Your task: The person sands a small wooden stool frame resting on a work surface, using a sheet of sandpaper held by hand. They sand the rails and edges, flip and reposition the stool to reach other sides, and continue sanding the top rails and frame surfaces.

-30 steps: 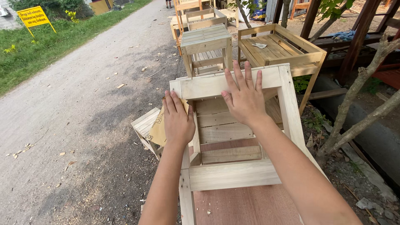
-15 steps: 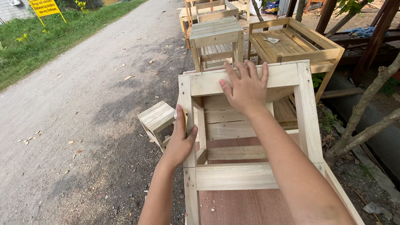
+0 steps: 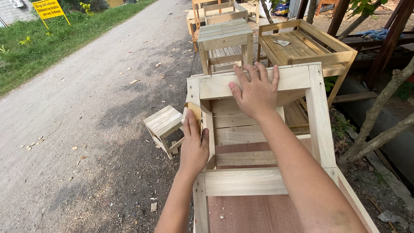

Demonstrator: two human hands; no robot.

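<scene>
A big wooden frame [image 3: 258, 129] made of pale boards fills the middle of the view, with a brown board [image 3: 254, 213] under it at 6 o'clock. The left hand [image 3: 194, 144] is clamped on a small bit of tan sandpaper [image 3: 194, 113], pressing it on the frame's left post at 9 o'clock. The right hand [image 3: 256, 92] lies flat with fingers spread on the top rail at 12 o'clock, holding nothing. The frame looks hard, stiff and fairly heavy, and the bare wood may be rough with splinters, so the thick rails and posts seem the best places to hold it. The sandpaper looks thin, light and bendy. A little wooden stool [image 3: 164, 125] sits on the ground at 9 o'clock, near the frame.
</scene>
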